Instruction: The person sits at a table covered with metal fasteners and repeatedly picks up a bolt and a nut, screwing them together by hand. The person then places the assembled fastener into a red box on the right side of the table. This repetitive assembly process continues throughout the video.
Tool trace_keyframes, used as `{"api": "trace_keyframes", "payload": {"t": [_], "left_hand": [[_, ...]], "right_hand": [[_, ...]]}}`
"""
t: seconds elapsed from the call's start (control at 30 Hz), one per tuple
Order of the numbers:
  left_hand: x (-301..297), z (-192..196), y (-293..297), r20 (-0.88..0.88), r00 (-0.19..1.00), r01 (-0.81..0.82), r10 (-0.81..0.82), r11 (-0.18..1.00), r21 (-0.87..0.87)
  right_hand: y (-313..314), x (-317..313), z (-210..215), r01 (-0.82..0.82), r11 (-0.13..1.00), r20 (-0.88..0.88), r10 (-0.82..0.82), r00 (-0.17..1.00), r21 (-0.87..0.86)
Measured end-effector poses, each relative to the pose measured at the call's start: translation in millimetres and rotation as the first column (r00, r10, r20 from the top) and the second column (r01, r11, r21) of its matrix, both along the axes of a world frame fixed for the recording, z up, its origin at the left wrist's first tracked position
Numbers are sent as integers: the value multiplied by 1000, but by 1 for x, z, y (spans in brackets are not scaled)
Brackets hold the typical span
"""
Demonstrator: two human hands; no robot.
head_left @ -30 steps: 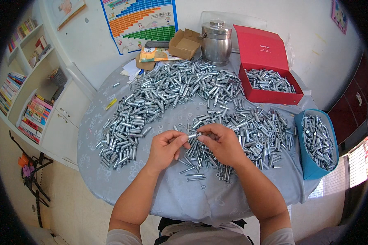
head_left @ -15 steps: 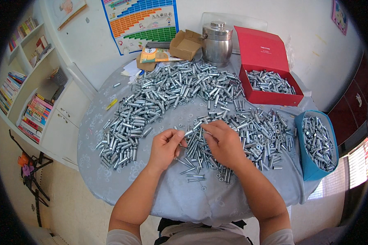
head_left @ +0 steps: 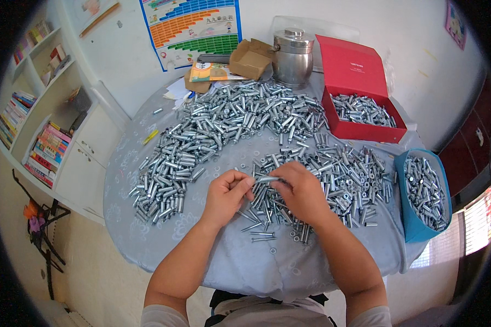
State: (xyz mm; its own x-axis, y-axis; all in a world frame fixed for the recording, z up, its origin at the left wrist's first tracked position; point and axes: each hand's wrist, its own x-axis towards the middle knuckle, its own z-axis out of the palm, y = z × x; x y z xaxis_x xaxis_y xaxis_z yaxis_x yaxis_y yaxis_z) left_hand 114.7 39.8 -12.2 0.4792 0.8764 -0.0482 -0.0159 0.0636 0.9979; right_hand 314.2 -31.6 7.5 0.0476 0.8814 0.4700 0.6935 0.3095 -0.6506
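Between my hands is a silver expansion bolt (head_left: 265,179), level above the table. My left hand (head_left: 226,197) is closed, pinching its left end between thumb and forefinger. My right hand (head_left: 301,191) is closed too, with its fingertips at the right end. Fingers cover both ends, so how its parts fit together is hidden. Just below and right of my hands lies a heap of loose bolts, sleeves, nuts and washers (head_left: 354,182). A wide curved heap of silver expansion bolts (head_left: 172,163) runs along the left and far side.
A red lidded box (head_left: 365,132) and a blue fabric bin (head_left: 420,226), both filled with metal pieces, stand on the right. A steel canister (head_left: 293,60), a cardboard box (head_left: 251,59) and papers sit at the back. A yellow pen (head_left: 150,137) lies at the left.
My right hand's fingertips have met the piece in my left hand; the bolt now spans both hands. The whole scene has shifted slightly in the picture.
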Motion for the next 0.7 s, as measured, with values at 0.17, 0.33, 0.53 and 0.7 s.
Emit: {"api": "trace_keyframes", "payload": {"t": [0.17, 0.33, 0.53, 0.7], "left_hand": [[-1, -6, -3, -228, 972, 55, 49, 902, 428], [-11, 21, -7, -464, 836, 147, 293, 695, 704], [-59, 26, 39, -739, 383, 229, 554, 718, 657], [-72, 7, 50, -783, 342, 252, 520, 752, 610]], "right_hand": [[3, 5, -1, 138, 989, -47, -136, 990, 49], [1, 2, 0, 170, 985, -80, -167, 983, 32], [2, -2, 2, 127, 989, -80, -121, 989, 77], [3, -10, 5, 103, 993, -65, -99, 993, 59]]}}
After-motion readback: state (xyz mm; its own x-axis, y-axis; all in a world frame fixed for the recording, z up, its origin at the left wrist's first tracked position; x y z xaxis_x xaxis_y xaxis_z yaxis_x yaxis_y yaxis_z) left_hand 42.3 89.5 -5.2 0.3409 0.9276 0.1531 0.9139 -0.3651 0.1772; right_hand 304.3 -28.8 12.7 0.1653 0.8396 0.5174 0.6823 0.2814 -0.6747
